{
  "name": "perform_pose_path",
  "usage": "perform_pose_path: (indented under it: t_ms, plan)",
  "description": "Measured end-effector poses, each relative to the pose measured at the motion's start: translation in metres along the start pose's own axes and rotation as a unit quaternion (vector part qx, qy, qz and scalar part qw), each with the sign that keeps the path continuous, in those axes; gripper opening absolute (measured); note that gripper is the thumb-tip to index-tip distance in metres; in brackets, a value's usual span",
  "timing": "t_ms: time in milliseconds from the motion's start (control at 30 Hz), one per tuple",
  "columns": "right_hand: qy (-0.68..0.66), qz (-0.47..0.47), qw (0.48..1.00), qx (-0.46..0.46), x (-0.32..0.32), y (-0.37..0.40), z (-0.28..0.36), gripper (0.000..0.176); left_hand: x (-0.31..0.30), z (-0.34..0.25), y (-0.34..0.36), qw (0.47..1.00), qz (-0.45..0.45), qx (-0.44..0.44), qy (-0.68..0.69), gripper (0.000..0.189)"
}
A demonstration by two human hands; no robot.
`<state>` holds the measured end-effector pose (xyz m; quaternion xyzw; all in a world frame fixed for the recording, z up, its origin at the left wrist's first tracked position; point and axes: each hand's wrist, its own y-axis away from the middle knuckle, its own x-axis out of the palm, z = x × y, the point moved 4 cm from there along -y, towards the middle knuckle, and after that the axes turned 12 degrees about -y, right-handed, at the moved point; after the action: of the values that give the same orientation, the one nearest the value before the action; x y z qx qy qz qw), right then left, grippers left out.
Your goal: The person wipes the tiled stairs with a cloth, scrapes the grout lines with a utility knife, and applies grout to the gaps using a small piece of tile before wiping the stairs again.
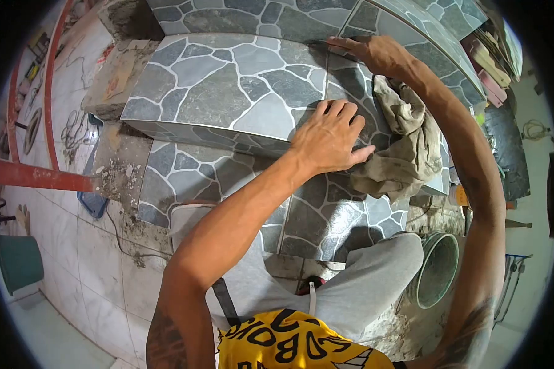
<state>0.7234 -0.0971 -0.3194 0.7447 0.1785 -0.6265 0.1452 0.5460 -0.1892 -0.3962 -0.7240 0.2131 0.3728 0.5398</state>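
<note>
My left hand [329, 138] rests on a stair step [218, 92] covered in grey stone-pattern tile with pale joint lines, its fingers spread and thumb out to the side. Farther back, my right hand [381, 55] reaches to the corner where the tread meets the riser [228, 21]. Its index finger is stretched along that corner, by a seam between two tiles; the other fingers are partly hidden and I see no tool there. A crumpled beige cloth [406, 147] lies to the right of my left hand, draped over the step edge, touched by neither hand.
A lower tiled step [314, 215] lies before my knees. At right is a dark round bucket [436, 270]; at left stand a green bucket [20, 263] and a red metal bar [40, 175]. Rubble [120, 175] and a cable lie on the left floor.
</note>
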Motion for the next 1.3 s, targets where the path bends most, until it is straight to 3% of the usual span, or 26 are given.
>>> perform_pose_path:
  t_ms: [133, 167, 267, 367, 533, 767, 867, 1000, 1200, 1300]
  plan:
    - [-0.034, 0.006, 0.999, 0.029, 0.006, 0.003, -0.003, 0.067, -0.004, 0.004, 0.003, 1.0, 0.003, -0.012, 0.008, 0.046]
    - [-0.089, -0.064, 0.993, -0.053, 0.008, 0.005, -0.002, 0.064, -0.005, 0.004, 0.003, 1.0, 0.009, -0.015, 0.012, 0.046]
    - [-0.075, -0.026, 0.996, 0.031, 0.03, 0.007, -0.019, 0.058, -0.005, 0.007, 0.004, 1.0, -0.002, -0.022, 0.009, 0.046]
    - [-0.11, -0.097, 0.989, -0.017, 0.041, 0.009, -0.023, 0.054, -0.005, 0.008, 0.004, 1.0, -0.001, -0.025, 0.012, 0.045]
    - [-0.175, -0.11, 0.978, 0.008, 0.036, 0.017, -0.008, 0.052, -0.004, 0.011, 0.003, 0.999, -0.003, -0.028, 0.016, 0.044]
    - [-0.138, -0.08, 0.984, 0.078, 0.046, 0.015, 0.0, 0.053, 0.001, -0.004, -0.005, 0.999, 0.015, -0.016, -0.036, 0.044]
    - [-0.135, -0.141, 0.981, 0.022, 0.061, 0.018, -0.013, 0.054, 0.003, -0.005, -0.007, 0.999, 0.003, -0.01, -0.052, 0.045]
    - [-0.145, -0.139, 0.979, 0.032, 0.057, 0.026, -0.012, 0.052, 0.005, -0.006, -0.006, 0.997, 0.049, -0.02, -0.057, 0.047]
    - [-0.097, -0.146, 0.984, 0.024, 0.064, 0.029, -0.015, 0.062, 0.003, -0.009, -0.01, 0.998, 0.017, -0.005, -0.066, 0.044]
    - [-0.099, -0.155, 0.983, 0.022, 0.063, 0.033, -0.02, 0.062, 0.003, -0.008, -0.011, 0.996, 0.056, -0.02, -0.07, 0.045]
